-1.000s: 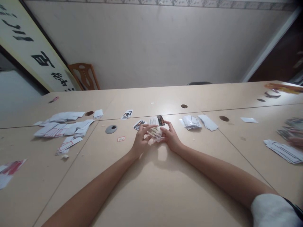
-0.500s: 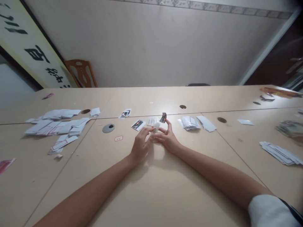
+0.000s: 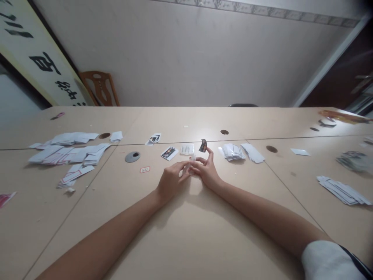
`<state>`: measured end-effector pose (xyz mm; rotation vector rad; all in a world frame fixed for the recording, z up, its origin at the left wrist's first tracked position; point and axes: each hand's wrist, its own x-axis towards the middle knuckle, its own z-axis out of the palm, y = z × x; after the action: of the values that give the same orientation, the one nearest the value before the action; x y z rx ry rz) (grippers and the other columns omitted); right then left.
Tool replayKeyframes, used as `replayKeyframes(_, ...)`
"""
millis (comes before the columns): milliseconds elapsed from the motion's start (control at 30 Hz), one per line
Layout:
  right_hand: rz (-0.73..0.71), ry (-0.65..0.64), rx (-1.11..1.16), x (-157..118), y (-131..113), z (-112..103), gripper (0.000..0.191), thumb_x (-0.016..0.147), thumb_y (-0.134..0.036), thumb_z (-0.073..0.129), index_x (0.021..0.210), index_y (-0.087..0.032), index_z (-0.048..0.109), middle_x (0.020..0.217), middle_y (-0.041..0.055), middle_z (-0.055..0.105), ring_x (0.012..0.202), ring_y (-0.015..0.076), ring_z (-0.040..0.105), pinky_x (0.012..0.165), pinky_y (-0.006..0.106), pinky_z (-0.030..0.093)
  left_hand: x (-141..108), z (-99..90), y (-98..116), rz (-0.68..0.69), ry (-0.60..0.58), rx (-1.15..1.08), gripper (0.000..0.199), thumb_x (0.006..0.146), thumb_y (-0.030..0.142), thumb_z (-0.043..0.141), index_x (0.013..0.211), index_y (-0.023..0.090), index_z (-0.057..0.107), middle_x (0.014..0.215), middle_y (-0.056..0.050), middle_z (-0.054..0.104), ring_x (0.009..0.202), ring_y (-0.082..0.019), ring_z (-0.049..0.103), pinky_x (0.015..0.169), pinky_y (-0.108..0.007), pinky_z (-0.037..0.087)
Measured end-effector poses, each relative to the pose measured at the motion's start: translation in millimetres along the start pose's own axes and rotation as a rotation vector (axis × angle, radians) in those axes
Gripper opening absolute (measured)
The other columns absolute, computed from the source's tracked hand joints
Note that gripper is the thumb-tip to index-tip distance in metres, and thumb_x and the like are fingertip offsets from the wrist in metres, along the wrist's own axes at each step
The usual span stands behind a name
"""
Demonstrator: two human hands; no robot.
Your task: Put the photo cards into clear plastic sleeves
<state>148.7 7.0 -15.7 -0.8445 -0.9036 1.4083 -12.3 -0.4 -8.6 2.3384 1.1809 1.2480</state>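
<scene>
My left hand (image 3: pixel 171 178) and my right hand (image 3: pixel 207 171) meet above the middle of the table. Fingers of both are closed around a small clear plastic piece (image 3: pixel 192 157), mostly hidden by them. A small dark picture cutout (image 3: pixel 203 145) clings to the raised index fingertip of my right hand. Just beyond my hands lies a clear compartment tray (image 3: pixel 187 149) with pale contents I cannot make out. Left of it rests a white-bordered photo card (image 3: pixel 169 153). A small red-edged label (image 3: pixel 145 169) lies flat to the left of my left hand.
Piles of white paper slips (image 3: pixel 70 153) cover the left side. Further stacks of white cards (image 3: pixel 233 151) and slips (image 3: pixel 342 189) lie to the right. More photo cards (image 3: pixel 154 139) sit farther back. A grey cable-hole cover (image 3: pixel 132 156) and a pink-handled cutter (image 3: pixel 57 116) are at left.
My left hand has drawn slightly down and left, and the clear plastic piece sits lower between my fingers. The compartment tray shows more fully. The picture cutout stays on my right index finger.
</scene>
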Motion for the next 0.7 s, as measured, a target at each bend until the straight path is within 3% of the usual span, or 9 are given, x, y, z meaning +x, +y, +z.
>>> replayKeyframes(333,-0.007,-0.02,-0.065,-1.9,0.2,1.4,0.103,0.068,-0.032,0.081,0.143,-0.039,0.01,0.094,-0.0024,0.057,0.078,0.0172,0.069,0.08,0.04,0.059,1.5,-2.7,-1.5,0.041,-0.027,0.116,0.027,0.094,0.028,0.047,0.109,0.018,0.066,0.102,-0.007,0.073,0.087,-0.018,0.069,0.076,-0.027,0.051)
replayKeyframes(500,0.03,-0.033,-0.049,-3.5,-2.9,4.6,0.102,0.068,-0.034,0.079,0.142,-0.039,0.01,0.091,-0.0027,0.058,0.072,0.0179,0.069,0.072,0.04,0.061,2.8,-3.0,-4.3,0.049,-0.044,0.176,0.028,0.094,0.031,0.046,0.107,0.017,0.066,0.099,-0.008,0.073,0.085,-0.019,0.069,0.072,-0.027,0.051)
replayKeyframes(700,0.027,-0.05,0.017,-2.9,-2.8,5.2,0.101,0.07,-0.034,0.079,0.142,-0.039,0.008,0.096,-0.0004,0.063,0.074,0.0188,0.07,0.072,0.039,0.06,5.7,-4.8,2.4,-0.087,-0.001,-0.041,0.027,0.093,0.035,0.048,0.104,0.019,0.068,0.1,-0.005,0.072,0.089,-0.017,0.068,0.078,-0.026,0.053)
